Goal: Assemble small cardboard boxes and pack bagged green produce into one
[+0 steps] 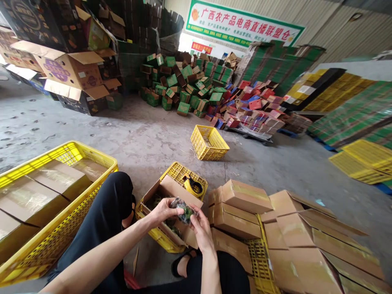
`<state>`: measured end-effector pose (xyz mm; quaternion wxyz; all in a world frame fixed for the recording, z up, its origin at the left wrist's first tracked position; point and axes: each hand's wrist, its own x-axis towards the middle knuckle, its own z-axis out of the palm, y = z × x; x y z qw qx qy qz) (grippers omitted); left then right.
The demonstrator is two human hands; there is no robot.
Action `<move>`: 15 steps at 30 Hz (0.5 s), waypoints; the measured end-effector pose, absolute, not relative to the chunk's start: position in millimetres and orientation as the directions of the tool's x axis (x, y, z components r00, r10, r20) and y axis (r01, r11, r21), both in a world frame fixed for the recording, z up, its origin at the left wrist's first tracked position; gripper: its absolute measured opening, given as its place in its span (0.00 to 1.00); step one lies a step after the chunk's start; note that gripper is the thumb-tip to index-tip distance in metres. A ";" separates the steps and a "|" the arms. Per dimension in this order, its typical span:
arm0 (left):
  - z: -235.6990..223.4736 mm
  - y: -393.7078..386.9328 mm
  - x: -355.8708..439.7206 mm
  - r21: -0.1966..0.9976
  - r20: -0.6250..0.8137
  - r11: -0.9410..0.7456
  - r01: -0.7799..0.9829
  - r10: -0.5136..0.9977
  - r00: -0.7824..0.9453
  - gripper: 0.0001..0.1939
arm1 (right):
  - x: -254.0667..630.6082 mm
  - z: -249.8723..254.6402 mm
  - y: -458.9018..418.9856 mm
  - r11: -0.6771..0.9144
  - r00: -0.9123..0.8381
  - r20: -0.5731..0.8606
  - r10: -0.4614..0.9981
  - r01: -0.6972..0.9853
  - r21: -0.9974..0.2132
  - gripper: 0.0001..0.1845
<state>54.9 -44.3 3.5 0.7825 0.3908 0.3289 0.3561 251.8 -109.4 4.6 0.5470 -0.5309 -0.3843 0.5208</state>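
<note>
Between my two hands is a small clear plastic bag (183,211) with something dark and green inside; its exact contents are too small to name. My left hand (167,211) pinches the bag's left side. On the right, my right hand (200,226) grips its other edge with thumb and fingers. Below them stands an open cardboard box (180,188) holding dark green items, partly hidden by my hands. The box rests on an upturned yellow crate (174,173), and a yellow tape dispenser (193,185) lies on the crate behind the box.
A large yellow crate (73,206) with taped cartons stands at my left. Stacked brown cartons (241,198) and more boxes (300,228) are at my right. Ahead sits a small yellow crate (210,149) on the concrete floor. Heaped green boxes (183,108) lie farther back.
</note>
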 end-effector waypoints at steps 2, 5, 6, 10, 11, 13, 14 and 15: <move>4.1 -44.5 53.7 0.838 -0.235 0.442 -0.320 0.821 0.520 0.32 | 253.0 2.6 -108.9 -0.132 0.143 -0.159 0.977 -0.181 -0.975 0.27; 2.5 -45.4 49.7 0.785 -0.318 0.524 -0.332 0.800 0.509 0.36 | 255.2 0.0 -107.2 -0.085 0.195 -0.125 0.973 -0.201 -0.976 0.26; 1.4 -45.8 48.6 0.756 -0.356 0.564 -0.331 0.780 0.515 0.38 | 255.5 -0.8 -106.5 -0.064 0.220 -0.107 0.970 -0.195 -0.979 0.26; -2.2 -48.1 49.7 0.599 -0.455 0.704 -0.381 0.691 0.561 0.49 | 254.0 -4.1 -104.2 -0.030 0.277 -0.065 0.959 -0.129 -0.991 0.28; -2.5 -48.4 51.6 0.570 -0.458 0.716 -0.402 0.684 0.568 0.51 | 253.2 -4.6 -104.0 -0.025 0.272 -0.053 0.961 -0.104 -0.994 0.28; -2.7 -48.0 56.7 0.547 -0.456 0.718 -0.431 0.687 0.565 0.50 | 251.5 -5.0 -104.4 -0.019 0.233 -0.030 0.972 -0.051 -0.999 0.27; -2.8 -47.1 59.3 0.548 -0.461 0.713 -0.438 0.694 0.553 0.48 | 250.8 -5.0 -105.0 -0.019 0.203 -0.024 0.979 -0.026 -0.999 0.27; -3.2 -46.0 61.7 0.553 -0.475 0.707 -0.441 0.702 0.531 0.46 | 250.1 -4.9 -105.9 -0.019 0.168 -0.019 0.986 -0.004 -1.000 0.27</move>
